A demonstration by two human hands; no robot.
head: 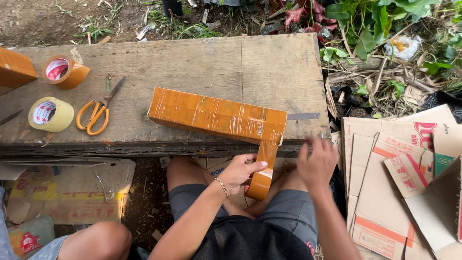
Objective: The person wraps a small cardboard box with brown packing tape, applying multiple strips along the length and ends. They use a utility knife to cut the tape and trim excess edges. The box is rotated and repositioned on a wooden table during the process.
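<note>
A long box (211,115) wrapped in shiny brown tape lies on a weathered wooden bench (202,62). A strip of tape runs down from its right end to a brown tape roll (260,183) below the bench edge. My left hand (238,172) holds that roll, thumb against the strip. My right hand (317,161) hovers blurred just right of the box's end at the bench edge, fingers spread, holding nothing that I can see.
Orange-handled scissors (96,113), a pale tape roll (49,114) and a brown tape roll (65,72) lie on the bench's left. Another taped box (14,67) pokes in at far left. Flattened cardboard (399,183) is piled at right. Another person's knee (98,240) shows bottom left.
</note>
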